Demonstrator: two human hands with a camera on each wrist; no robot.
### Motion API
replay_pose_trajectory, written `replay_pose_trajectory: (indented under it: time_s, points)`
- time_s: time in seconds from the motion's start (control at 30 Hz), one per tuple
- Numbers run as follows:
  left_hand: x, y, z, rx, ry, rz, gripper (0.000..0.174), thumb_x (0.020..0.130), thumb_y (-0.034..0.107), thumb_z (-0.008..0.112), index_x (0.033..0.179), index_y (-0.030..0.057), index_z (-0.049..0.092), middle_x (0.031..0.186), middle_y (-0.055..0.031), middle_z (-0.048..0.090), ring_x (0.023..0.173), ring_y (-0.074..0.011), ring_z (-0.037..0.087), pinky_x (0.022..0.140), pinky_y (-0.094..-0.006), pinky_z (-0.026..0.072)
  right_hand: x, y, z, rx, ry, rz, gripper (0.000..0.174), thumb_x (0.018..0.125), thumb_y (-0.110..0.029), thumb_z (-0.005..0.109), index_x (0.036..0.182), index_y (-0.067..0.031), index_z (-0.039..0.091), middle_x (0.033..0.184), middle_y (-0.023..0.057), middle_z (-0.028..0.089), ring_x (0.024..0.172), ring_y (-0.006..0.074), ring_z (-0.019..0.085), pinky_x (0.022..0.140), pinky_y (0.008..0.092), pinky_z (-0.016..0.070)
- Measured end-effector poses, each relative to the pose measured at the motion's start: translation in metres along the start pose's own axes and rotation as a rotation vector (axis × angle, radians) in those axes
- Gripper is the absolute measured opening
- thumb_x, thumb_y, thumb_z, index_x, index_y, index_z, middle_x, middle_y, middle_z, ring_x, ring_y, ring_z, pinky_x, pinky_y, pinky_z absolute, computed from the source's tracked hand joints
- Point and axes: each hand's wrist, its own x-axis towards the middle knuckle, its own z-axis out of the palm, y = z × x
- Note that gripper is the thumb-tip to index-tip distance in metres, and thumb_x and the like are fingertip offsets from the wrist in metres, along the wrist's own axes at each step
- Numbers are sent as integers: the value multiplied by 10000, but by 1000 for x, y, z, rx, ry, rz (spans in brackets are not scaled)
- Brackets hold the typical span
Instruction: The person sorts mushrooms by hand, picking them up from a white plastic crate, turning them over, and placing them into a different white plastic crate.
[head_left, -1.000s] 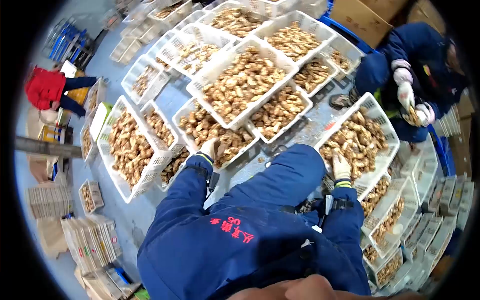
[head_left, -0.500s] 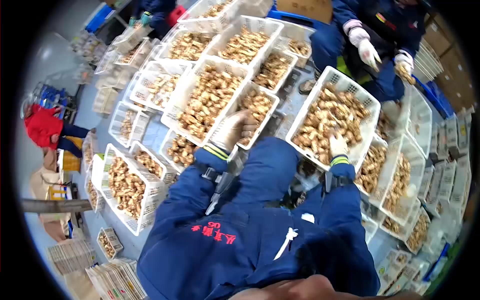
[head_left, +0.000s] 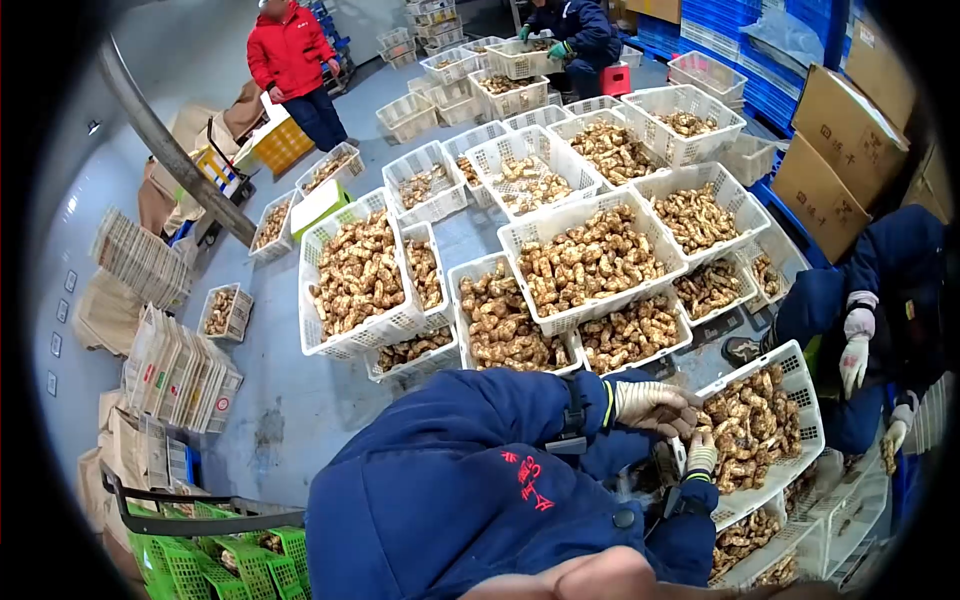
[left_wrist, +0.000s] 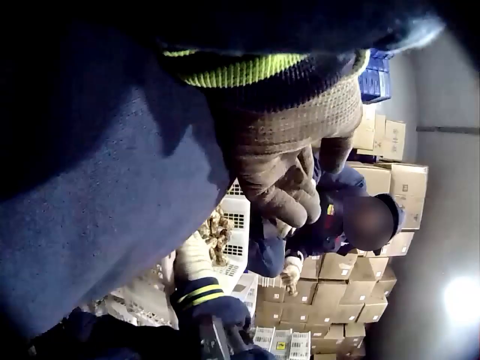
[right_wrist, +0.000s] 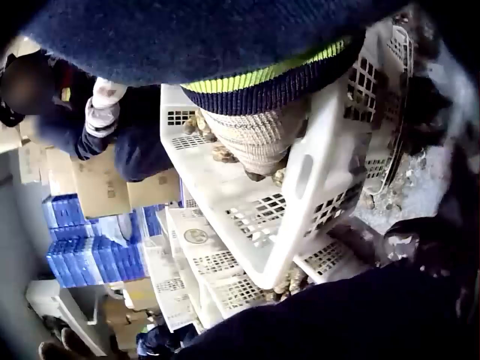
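Note:
A white slatted crate (head_left: 795,385) heaped with knobbly brown roots (head_left: 750,425) sits at my right, in front of my knees. My gloved right hand (head_left: 701,455) reaches over the crate's near rim (right_wrist: 300,187) and lies among the roots (right_wrist: 222,154); its fingertips are hidden there. My gloved left hand (head_left: 655,405) has crossed over to the same corner and hovers just left of the rim. In the left wrist view its fingers (left_wrist: 289,196) are loosely curled with nothing in them. Both sleeves are dark blue with yellow-striped cuffs.
Several more white crates of roots (head_left: 590,260) cover the grey floor ahead. A person in blue with white gloves (head_left: 855,350) crouches at the right. Cardboard boxes (head_left: 830,160) stand far right, flattened cartons (head_left: 175,370) at the left, a green crate (head_left: 230,560) near left.
My head has turned, so the whole scene has shifted. The left hand has left the crate on my left and crossed to the right crate, close to the right hand.

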Motion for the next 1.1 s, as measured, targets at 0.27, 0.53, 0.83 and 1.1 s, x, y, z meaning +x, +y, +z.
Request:
replay_pose_trajectory:
  time_s: [0.27,0.53,0.83,1.1]
  points:
    - [3,-12,-12,-17,51,-109,412,949,186,538,1330,48,469,1068,-98,642,941,-193,641,798,-317,544,-28,-27,-9,-254,-195,-170,349,899,-333,506,1031,-36,632,990,246,641,921,441,589,834,488,461]
    - [29,9,-24,-269,168,-128,501,958,251,542,1379,36,375,1170,-131,591,998,-232,616,845,-345,540,-30,-58,-43,-62,-405,-217,483,666,-80,709,1128,7,596,985,242,645,907,415,612,798,450,493]
    - [42,40,-9,-389,428,-334,445,984,238,490,1377,45,408,1155,-113,597,1009,-202,595,870,-328,499,-16,-60,-53,220,-482,70,624,638,-273,754,1162,19,581,1052,244,625,983,422,581,892,471,455]
    - [18,16,-33,-142,646,-396,420,921,334,585,1296,157,522,1184,-105,625,1047,-233,618,852,-376,518,-18,-62,-8,236,-382,25,511,621,-163,775,1077,13,627,885,221,662,841,376,641,784,419,514]
